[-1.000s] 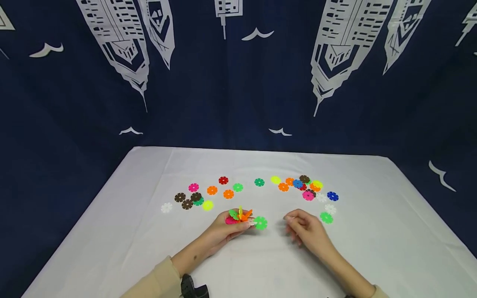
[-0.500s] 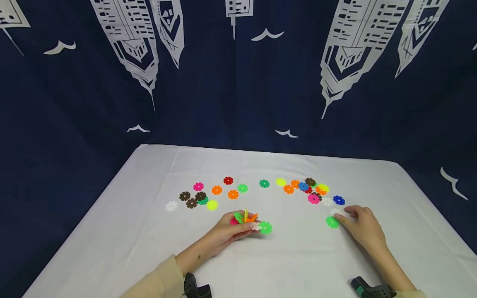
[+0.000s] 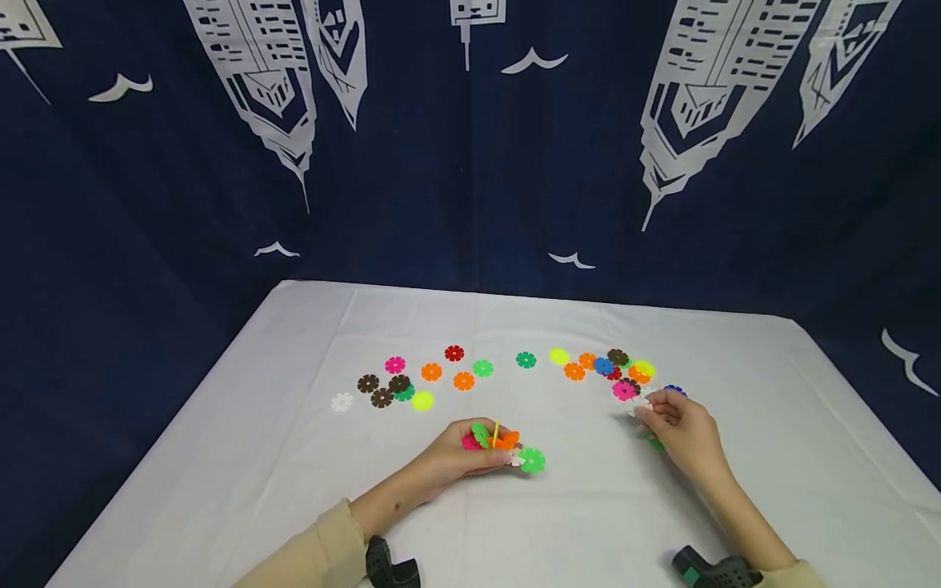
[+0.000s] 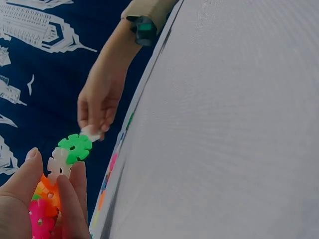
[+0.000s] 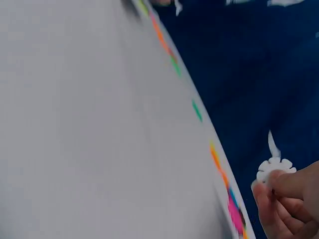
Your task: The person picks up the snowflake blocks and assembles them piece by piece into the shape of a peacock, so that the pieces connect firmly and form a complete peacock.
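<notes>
The right hand [image 3: 684, 429] has shifted inward from the right edge of the white cloth-covered table [image 3: 588, 514], pinching a raised, notched white plastic disc [image 5: 270, 166]; I judge that piece secured. Nearer the middle, I see the left hand [image 3: 463, 453] gripping joined multicoloured plastic discs [image 3: 532, 461].

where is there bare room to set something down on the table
Bare white cloth lies between the two forearms, in the gap between the left hand and right hand, and between the lone red disc and navy curtain. It's crowded around the light blue disc, where pieces overlap, and the brown discs at left.
</notes>
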Available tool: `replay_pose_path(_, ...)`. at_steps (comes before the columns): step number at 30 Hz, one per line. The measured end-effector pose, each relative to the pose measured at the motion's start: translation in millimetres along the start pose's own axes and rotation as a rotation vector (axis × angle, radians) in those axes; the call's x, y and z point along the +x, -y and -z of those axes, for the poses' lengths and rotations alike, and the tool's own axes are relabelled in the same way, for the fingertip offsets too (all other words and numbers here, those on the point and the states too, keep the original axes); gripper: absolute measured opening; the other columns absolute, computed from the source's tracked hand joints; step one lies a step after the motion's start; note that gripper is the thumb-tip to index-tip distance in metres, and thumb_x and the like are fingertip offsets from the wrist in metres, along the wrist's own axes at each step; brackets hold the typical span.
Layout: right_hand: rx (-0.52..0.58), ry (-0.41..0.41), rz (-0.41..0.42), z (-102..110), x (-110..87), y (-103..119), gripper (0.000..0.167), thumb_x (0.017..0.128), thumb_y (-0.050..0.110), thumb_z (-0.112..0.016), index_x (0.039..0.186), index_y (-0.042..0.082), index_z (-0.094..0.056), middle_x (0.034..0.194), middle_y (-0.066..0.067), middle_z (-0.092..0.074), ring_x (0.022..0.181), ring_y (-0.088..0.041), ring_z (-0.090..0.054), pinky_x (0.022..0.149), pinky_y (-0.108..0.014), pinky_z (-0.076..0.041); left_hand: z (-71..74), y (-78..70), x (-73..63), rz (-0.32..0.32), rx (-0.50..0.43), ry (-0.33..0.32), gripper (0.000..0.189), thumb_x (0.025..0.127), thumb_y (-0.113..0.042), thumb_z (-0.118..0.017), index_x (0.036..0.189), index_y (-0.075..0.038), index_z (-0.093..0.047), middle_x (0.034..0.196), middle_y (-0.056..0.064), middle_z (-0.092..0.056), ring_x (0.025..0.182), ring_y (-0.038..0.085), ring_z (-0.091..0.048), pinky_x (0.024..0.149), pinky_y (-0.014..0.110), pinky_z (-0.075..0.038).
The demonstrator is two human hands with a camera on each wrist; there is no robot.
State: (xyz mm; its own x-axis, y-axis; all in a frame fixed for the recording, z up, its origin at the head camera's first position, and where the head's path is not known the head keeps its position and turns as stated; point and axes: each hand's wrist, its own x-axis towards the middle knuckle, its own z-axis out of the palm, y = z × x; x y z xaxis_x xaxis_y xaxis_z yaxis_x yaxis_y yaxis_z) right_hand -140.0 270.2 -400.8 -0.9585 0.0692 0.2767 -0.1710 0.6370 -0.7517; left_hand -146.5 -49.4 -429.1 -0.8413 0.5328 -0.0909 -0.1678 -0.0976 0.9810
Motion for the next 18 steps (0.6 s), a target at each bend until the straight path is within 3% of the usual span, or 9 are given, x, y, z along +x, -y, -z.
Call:
replay_pose_path(4, 0.323, 0.168, -0.015, -29, -6.0, 31, 0.015, 0.091, 0.002, -0.059, 0.098, -0.011, -0.058, 0.081, -0.019, -0.064, 0.069, -0.022, -0.065, 0.064, -0.027, -0.055, 0.2, 2.8, -1.6, -0.019, 0.039, 0.002, 0.027, 0.08, -0.009, -0.075, 0.103, -0.001, -0.065, 0.098, 0.005, -0.066, 0.084, 0.014, -0.057, 0.075, 0.023, -0.05)
replay_pose_path(6, 0.39, 0.233, -0.014, -44, -10.3, 45, 0.016, 0.093, 0.005, -0.058, 0.097, -0.01, -0.061, 0.079, -0.019, -0.064, 0.068, -0.024, -0.063, 0.063, -0.027, -0.054, 0.3, 3.3, -1.7, -0.035, 0.065, 0.006, 0.027, 0.08, -0.009, -0.075, 0.104, -0.002, -0.066, 0.1, 0.005, -0.066, 0.086, 0.014, -0.057, 0.076, 0.023, -0.05)
replay_pose_path(12, 0.478, 0.295, -0.039, -73, -21.7, 69, 0.015, 0.09, 0.009, -0.063, 0.094, -0.005, -0.063, 0.073, -0.016, -0.061, 0.064, -0.022, -0.054, 0.057, -0.024, -0.048, 0.0, 1.0, -0.7, -0.08, 0.123, 0.03, 0.027, 0.081, -0.01, -0.074, 0.106, -0.005, -0.066, 0.098, 0.004, -0.066, 0.084, 0.013, -0.057, 0.077, 0.024, -0.05)
replay_pose_path(18, 0.434, 0.226, 0.054, -83, -26.7, 72, 0.008, 0.086, 0.004, -0.067, 0.089, -0.002, -0.063, 0.07, -0.006, -0.065, 0.063, -0.02, -0.056, 0.056, -0.021, -0.047, 0.9, 0.5, -0.1, -0.097, 0.122, 0.048, 0.027, 0.081, -0.008, -0.073, 0.106, -0.003, -0.065, 0.096, 0.004, -0.065, 0.084, 0.013, -0.057, 0.078, 0.025, -0.05)
